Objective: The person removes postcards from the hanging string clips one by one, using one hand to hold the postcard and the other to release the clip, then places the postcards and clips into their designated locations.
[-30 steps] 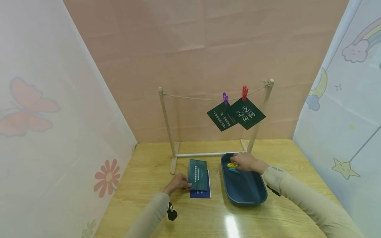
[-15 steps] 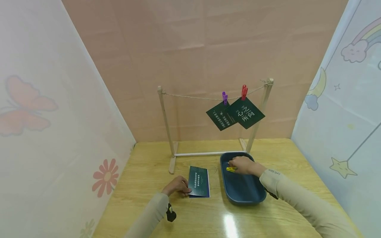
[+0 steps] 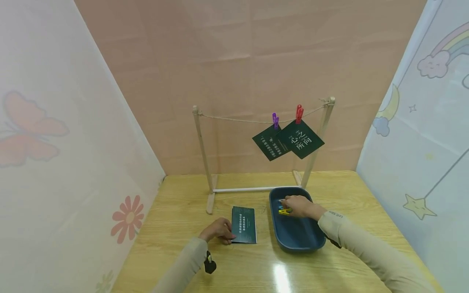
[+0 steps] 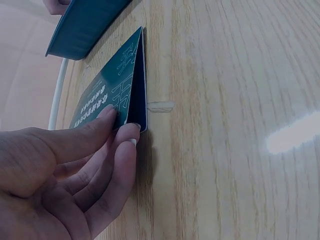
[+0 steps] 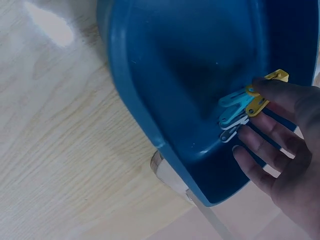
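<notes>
My left hand (image 3: 218, 230) pinches the lower left corner of a dark green card (image 3: 244, 224) on the table, thumb on top and fingers below. In the left wrist view the card's near edge is tilted up over a dark blue card (image 4: 139, 95). My right hand (image 3: 298, 205) reaches into a dark blue plastic tray (image 3: 297, 249). Between its thumb and index finger is a yellow clothespin (image 5: 257, 104), while its other fingers are spread. Against the yellow one lie a light blue clothespin (image 5: 231, 111) and a white clothespin (image 5: 231, 131) on the tray floor.
Behind the tray stands a wooden frame (image 3: 202, 146) with a string (image 3: 238, 119) across it. Two green cards hang at its right: one card (image 3: 269, 145) from a purple clothespin (image 3: 275, 121), an overlapping card (image 3: 301, 140) from a red clothespin (image 3: 299, 114). Printed cloth walls flank the table.
The raised green card has come down over the blue card, with the left hand still at its corner. The right hand has shifted slightly within the tray, and the yellow clothespin has moved a little nearer.
</notes>
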### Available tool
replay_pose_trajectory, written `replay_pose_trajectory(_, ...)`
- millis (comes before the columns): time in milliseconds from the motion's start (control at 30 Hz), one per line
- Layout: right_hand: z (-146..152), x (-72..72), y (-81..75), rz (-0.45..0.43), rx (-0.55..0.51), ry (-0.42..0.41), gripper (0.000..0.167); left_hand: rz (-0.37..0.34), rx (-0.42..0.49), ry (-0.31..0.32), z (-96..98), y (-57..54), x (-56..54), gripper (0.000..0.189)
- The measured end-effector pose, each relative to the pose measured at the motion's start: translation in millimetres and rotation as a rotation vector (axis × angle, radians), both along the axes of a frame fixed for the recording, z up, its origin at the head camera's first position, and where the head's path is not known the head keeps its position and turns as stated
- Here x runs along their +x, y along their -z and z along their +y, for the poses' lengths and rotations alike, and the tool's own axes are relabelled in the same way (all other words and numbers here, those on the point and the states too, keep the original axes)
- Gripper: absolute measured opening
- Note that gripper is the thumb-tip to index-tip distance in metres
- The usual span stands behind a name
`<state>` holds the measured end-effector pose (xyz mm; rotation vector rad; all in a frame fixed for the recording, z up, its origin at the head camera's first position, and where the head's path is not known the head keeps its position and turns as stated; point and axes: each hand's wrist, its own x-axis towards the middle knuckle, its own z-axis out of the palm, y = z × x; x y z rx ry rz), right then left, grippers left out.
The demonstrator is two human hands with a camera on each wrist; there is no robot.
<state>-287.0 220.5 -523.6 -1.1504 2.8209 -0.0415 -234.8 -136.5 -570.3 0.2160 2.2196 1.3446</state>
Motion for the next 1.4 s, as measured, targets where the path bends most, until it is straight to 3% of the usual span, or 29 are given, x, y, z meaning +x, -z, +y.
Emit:
replay_pose_trajectory(133, 1, 0.6, 4.5, 0.003, -0.001, 0.009, 0.022, -0.019, 0.020, -0.006, -0.6, -0.3, -1.0, 0.024)
replay_pose_trajectory(367, 1, 2.8, 14.0, -0.015, -0.014, 0.035, 0.026, -0.007, -0.006, -0.009, -1.8, 2.1, -0.5, 0.008)
replay_pose_trajectory(633, 6, 0.5, 28.6, 0.030, -0.026, 0.021, 0.027, -0.014, 0.002, -0.003, -2.2, 0.0, 0.6, 0.008)
replay_pose_trajectory(1400, 10, 0.3, 43.0, 0.081, -0.057, 0.037, 0.024, -0.030, -0.007, -0.028, -5.5, 4.3, 2.2, 0.011)
